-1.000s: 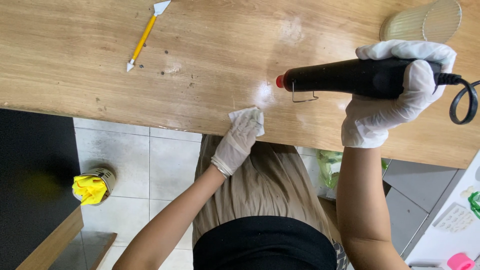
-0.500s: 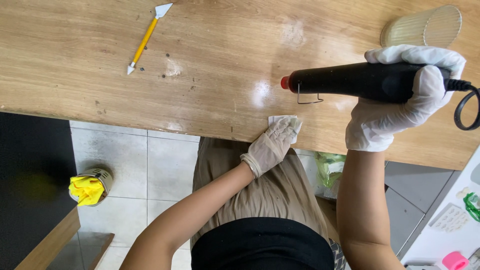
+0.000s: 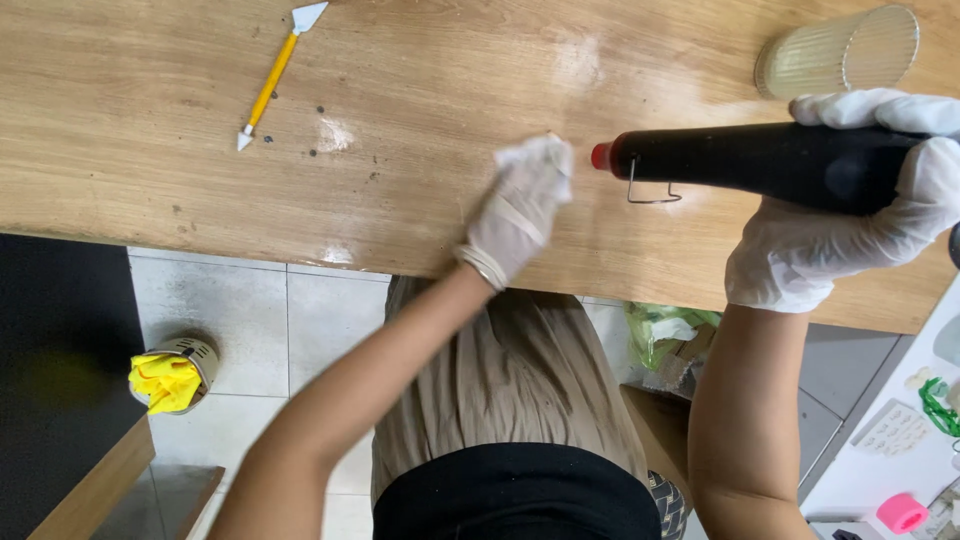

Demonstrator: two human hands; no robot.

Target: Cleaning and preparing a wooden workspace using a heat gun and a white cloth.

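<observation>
Two gloved hands, one black tool, one yellow-handled scraper, one ribbed clear cup, all on or over one wooden tabletop (image 3: 150, 190).

Right hand (image 3: 850, 225) in a white glove, fingers wrapped tight round the rear of a black heat tool (image 3: 760, 165), held lying flat just above the wood at the right side of the table. Red nozzle tip (image 3: 600, 156) pointing toward the left hand; thin wire stand (image 3: 650, 195) hanging beneath the barrel.

Left hand (image 3: 520, 215) in a thin pale glove, palm down on the tabletop near its front edge, fingers pressed together and slightly curled; fingertips just beside the red tip. Anything held beneath the palm: cannot tell.

Yellow-handled scraper (image 3: 270, 80) with white blade lying well apart at upper left, small dark specks beside it. Ribbed clear cup (image 3: 840, 50) on its side at upper right, just above the tool. Nothing between nozzle and left hand.

Below the table: tiled floor (image 3: 220, 320) and a small container stuffed with yellow cloth (image 3: 170, 378).
</observation>
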